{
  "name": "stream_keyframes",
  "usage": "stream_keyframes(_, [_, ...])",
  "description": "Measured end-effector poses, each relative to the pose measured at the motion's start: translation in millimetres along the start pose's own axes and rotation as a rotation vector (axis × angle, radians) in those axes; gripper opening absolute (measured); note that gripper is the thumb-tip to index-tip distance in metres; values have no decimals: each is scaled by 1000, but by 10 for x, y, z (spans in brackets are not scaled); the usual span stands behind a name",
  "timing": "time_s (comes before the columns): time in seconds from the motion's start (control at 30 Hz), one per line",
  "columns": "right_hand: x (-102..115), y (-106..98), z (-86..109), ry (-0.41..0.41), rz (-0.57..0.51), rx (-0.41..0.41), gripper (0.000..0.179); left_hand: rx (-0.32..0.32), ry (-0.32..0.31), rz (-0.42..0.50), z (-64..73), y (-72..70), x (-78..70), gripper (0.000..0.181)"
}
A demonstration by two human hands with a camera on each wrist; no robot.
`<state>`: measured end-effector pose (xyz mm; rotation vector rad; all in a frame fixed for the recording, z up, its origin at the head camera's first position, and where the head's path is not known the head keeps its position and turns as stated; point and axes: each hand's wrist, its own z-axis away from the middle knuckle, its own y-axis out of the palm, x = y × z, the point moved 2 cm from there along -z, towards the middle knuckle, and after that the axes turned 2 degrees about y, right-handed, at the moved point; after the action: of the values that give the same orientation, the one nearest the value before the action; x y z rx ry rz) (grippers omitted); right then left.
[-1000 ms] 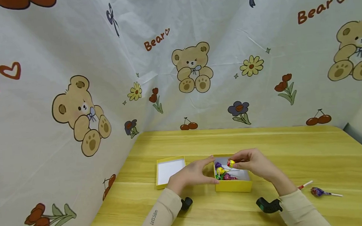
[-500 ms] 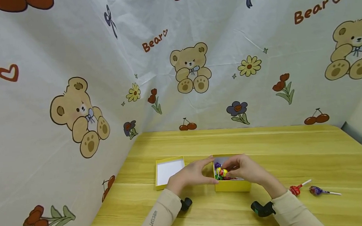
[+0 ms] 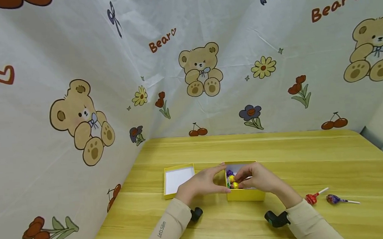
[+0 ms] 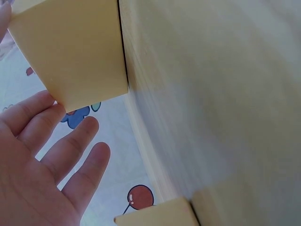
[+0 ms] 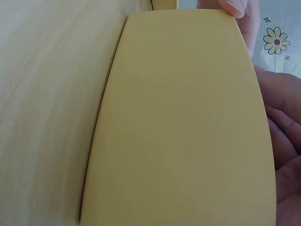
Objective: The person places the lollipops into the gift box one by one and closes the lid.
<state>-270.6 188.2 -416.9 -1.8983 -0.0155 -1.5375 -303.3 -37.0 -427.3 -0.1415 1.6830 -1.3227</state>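
Note:
A yellow open-topped box stands on the table with several wrapped lollipops at its left end. My left hand spans that end and holds the box, thumb at the front corner and fingers at the back corner. In the left wrist view, fingertips meet the box's edge. My right hand reaches over the right part of the box and pinches a yellow-wrapped lollipop, its stick hidden by the hand. A purple lollipop shows behind it. The right wrist view is mostly filled by the box's end wall.
Left of the box lies its yellow-rimmed lid, white inside facing up. On the table to the right lie a red lollipop and a purple lollipop. A bear-patterned cloth hangs behind and at the left.
My right hand has lowered the yellow lollipop leftward into the box, onto the others. The sleeve has uncovered the red lollipop. My left hand stays on the box.

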Motion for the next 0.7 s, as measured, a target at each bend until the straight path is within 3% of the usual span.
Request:
stream_keyframes(0.47, [-22, -10, 27, 42, -6, -30, 15, 12, -5, 9, -6, 20, -14, 91])
stream_keyframes(0.7, [34, -150, 79, 14, -4, -92, 19, 7, -3, 18, 4, 11, -9, 92])
